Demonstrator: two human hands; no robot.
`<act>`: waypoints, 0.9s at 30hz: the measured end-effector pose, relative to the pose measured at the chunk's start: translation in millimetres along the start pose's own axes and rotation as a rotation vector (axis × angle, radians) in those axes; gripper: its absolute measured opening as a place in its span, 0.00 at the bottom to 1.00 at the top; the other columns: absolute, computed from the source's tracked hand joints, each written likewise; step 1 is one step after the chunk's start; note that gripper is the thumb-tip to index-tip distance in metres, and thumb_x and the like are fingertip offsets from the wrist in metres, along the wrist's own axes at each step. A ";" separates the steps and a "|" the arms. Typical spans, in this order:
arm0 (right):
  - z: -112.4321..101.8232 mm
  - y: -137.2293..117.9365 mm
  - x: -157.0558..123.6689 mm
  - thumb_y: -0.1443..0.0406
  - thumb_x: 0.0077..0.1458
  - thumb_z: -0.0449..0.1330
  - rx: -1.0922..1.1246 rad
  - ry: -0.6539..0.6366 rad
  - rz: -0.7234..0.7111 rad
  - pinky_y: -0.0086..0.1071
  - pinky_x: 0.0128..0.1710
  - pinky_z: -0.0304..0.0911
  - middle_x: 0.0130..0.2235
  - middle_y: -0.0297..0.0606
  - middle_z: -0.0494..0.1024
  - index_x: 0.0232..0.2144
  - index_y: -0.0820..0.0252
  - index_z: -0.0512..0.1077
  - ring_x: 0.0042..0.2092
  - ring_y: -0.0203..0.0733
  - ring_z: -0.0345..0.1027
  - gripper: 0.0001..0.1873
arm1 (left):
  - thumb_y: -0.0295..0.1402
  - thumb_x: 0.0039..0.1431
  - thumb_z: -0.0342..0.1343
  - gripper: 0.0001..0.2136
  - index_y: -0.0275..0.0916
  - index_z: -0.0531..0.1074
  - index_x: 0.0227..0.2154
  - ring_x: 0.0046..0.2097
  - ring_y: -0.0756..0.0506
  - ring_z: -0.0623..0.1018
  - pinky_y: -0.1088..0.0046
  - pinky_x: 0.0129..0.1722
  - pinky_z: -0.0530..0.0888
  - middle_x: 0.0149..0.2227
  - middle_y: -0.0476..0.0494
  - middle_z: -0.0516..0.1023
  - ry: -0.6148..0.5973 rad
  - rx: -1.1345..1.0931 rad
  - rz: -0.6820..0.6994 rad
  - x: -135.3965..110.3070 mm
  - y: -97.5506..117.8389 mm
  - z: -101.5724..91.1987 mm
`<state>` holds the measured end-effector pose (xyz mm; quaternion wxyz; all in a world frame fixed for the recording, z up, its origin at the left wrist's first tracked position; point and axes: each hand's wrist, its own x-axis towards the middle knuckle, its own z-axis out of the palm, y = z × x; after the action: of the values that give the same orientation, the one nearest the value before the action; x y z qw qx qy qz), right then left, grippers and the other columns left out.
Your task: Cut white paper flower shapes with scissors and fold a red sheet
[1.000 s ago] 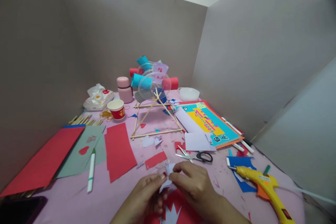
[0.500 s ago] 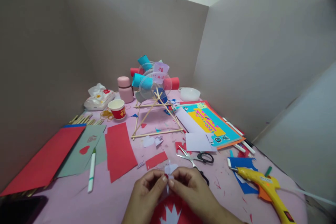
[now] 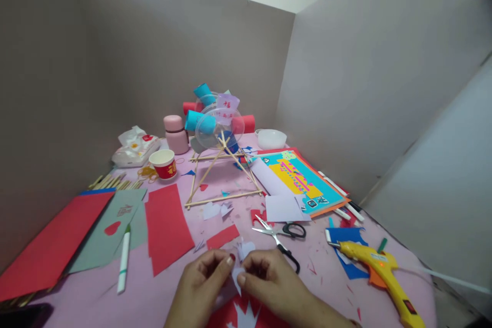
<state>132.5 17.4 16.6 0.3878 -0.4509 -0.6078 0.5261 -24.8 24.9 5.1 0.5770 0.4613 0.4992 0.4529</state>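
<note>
A small pale lavender paper cutout [image 3: 237,283] is between my two hands, low in the middle of the view. My left hand [image 3: 203,282] pinches at its left edge, thumb against the bent fingers. From the other side, my right hand [image 3: 271,278] grips it between thumb and forefinger. Fingers hide part of its outline. Under the hands lies red paper [image 3: 223,315] bearing a spiky pale paper cutout [image 3: 247,316]. Just beyond the fingertips are another pale cutout [image 3: 246,250] and a red paper strip [image 3: 223,237]. Open scissors [image 3: 274,236] rest near my right hand.
A stick frame [image 3: 225,197] carries a plastic wheel with coloured paper tubes. At right lie a yellow glue gun [image 3: 380,261] and a bright printed sheet [image 3: 295,179]. Leftward are a marker [image 3: 123,261], red sheets [image 3: 167,228], a paper cup [image 3: 163,165] and a pink flask [image 3: 176,136].
The whole scene has shifted slightly left as the camera turned. The thumbs have moved a little apart, and more of the pale cutout shows between them.
</note>
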 end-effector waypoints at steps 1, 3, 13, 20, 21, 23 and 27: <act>0.5 0.9 0.5 0.67 0.45 0.56 0.010 0.009 -0.007 0.26 0.24 0.51 0.20 0.28 0.63 0.19 0.61 0.66 0.23 0.31 0.54 0.06 | 0.45 0.44 0.63 0.15 0.37 0.72 0.19 0.24 0.50 0.65 0.78 0.24 0.63 0.19 0.51 0.68 -0.002 0.012 0.003 0.3 -1.1 -0.8; 0.9 1.8 1.9 0.66 0.46 0.57 0.021 0.028 -0.023 0.26 0.25 0.52 0.20 0.28 0.64 0.19 0.61 0.67 0.24 0.32 0.55 0.07 | 0.45 0.44 0.64 0.14 0.38 0.74 0.22 0.26 0.49 0.68 0.77 0.27 0.65 0.22 0.50 0.72 -0.013 0.032 0.011 1.2 -2.1 -2.0; -74.3 -10.1 0.7 0.63 0.52 0.58 -0.630 0.354 -0.107 0.36 0.38 0.61 0.35 0.42 0.77 0.39 0.61 0.73 0.37 0.46 0.69 0.12 | 0.45 0.35 0.68 0.16 0.38 0.72 0.18 0.22 0.52 0.66 0.81 0.22 0.62 0.17 0.53 0.70 0.166 -0.136 -0.082 2.1 4.8 3.5; -84.6 5.9 -11.3 0.70 0.45 0.59 -1.123 0.126 0.050 0.41 0.41 0.63 0.47 0.46 0.70 0.49 0.58 0.68 0.48 0.54 0.65 0.25 | 0.44 0.35 0.69 0.16 0.37 0.73 0.19 0.24 0.51 0.72 0.81 0.23 0.66 0.19 0.50 0.74 0.203 -0.231 -0.127 1.3 8.0 -0.3; -82.0 7.8 -10.8 0.69 0.46 0.59 -1.161 0.115 0.069 0.41 0.41 0.64 0.47 0.47 0.69 0.49 0.58 0.68 0.48 0.55 0.65 0.25 | 0.43 0.33 0.70 0.16 0.37 0.73 0.19 0.25 0.51 0.73 0.82 0.24 0.67 0.19 0.51 0.74 0.213 -0.258 -0.135 1.0 8.6 -0.7; -77.8 11.1 -9.5 0.70 0.46 0.58 -1.213 0.096 0.097 0.42 0.42 0.63 0.47 0.49 0.70 0.50 0.59 0.68 0.47 0.56 0.65 0.25 | 0.41 0.30 0.72 0.17 0.37 0.74 0.21 0.28 0.51 0.75 0.82 0.27 0.69 0.21 0.51 0.75 0.234 -0.317 -0.155 0.6 9.4 -1.8; -76.2 14.8 -8.1 0.74 0.46 0.54 -1.180 0.046 0.074 0.44 0.44 0.60 0.48 0.52 0.71 0.53 0.63 0.66 0.46 0.56 0.66 0.29 | 0.39 0.27 0.73 0.19 0.37 0.74 0.23 0.29 0.52 0.76 0.82 0.30 0.72 0.23 0.51 0.76 0.242 -0.409 -0.179 1.3 10.2 -3.5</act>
<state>209.1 32.3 13.1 0.0660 -0.6225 -0.7731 0.1021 -28.8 28.2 14.6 0.6322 0.2313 0.5015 0.5434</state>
